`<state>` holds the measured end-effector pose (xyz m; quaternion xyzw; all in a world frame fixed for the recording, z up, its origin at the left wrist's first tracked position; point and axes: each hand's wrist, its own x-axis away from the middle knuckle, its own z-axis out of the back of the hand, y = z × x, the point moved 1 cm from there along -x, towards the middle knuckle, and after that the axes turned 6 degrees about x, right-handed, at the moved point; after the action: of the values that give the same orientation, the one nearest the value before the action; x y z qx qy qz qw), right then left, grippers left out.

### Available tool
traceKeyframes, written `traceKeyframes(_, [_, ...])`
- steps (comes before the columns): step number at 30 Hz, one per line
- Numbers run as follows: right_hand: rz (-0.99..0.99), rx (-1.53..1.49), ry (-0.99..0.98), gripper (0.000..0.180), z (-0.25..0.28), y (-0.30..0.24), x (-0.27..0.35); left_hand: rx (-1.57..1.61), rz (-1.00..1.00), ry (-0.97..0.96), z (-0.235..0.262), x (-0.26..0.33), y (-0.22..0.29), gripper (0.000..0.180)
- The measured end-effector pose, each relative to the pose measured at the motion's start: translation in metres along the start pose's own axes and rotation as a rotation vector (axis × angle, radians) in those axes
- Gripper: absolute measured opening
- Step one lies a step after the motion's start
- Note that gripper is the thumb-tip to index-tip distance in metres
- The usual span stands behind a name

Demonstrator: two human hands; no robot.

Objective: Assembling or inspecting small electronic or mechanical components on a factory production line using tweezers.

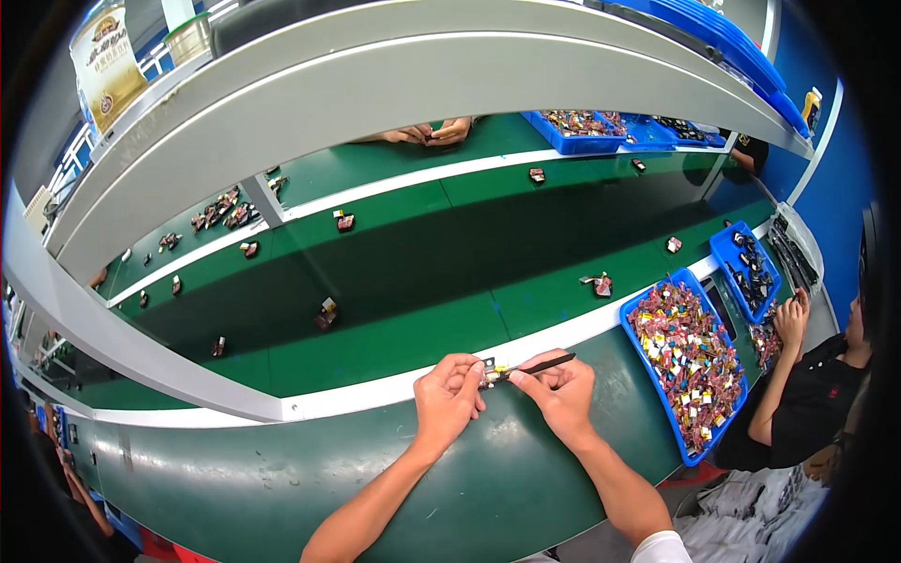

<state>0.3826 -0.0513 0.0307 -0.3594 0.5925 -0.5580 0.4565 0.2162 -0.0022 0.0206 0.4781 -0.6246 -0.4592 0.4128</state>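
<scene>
My left hand (445, 400) pinches a small electronic part (494, 372) between thumb and fingers, over the near edge of the green bench. The part shows black, silver and yellow bits; its finer detail is too small to make out. In my right hand (566, 394) is a slim black pen-like tool (547, 364), gripped between thumb and fingers. Its near end meets the part, and the other end sticks out up to the right. Both hands are closed and close together, with the part between them.
Right of my hands stands a blue tray (690, 366) heaped with small wired parts. Beyond it, a smaller blue tray (746, 272) holds black pieces. Several parts lie scattered along the green conveyor belt (404, 272). A co-worker (798, 394) sits at right; a grey shelf beam (375, 84) crosses overhead.
</scene>
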Motion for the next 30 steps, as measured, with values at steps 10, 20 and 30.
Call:
traceKeyframes(10, [0.161,0.296,0.061,0.014,-0.007,0.0,0.002,-0.022,-0.053,0.021,0.001,0.001,-0.001,0.013])
traceKeyframes(20, [-0.241,-0.151,-0.007,0.015,-0.007,-0.009,-0.001,0.007,-0.057,-0.035,0.001,0.0,-0.005,0.014])
traceKeyframes(30, [-0.279,-0.123,-0.008,0.014,-0.005,-0.01,-0.003,0.019,-0.096,-0.046,0.001,0.001,-0.004,0.014])
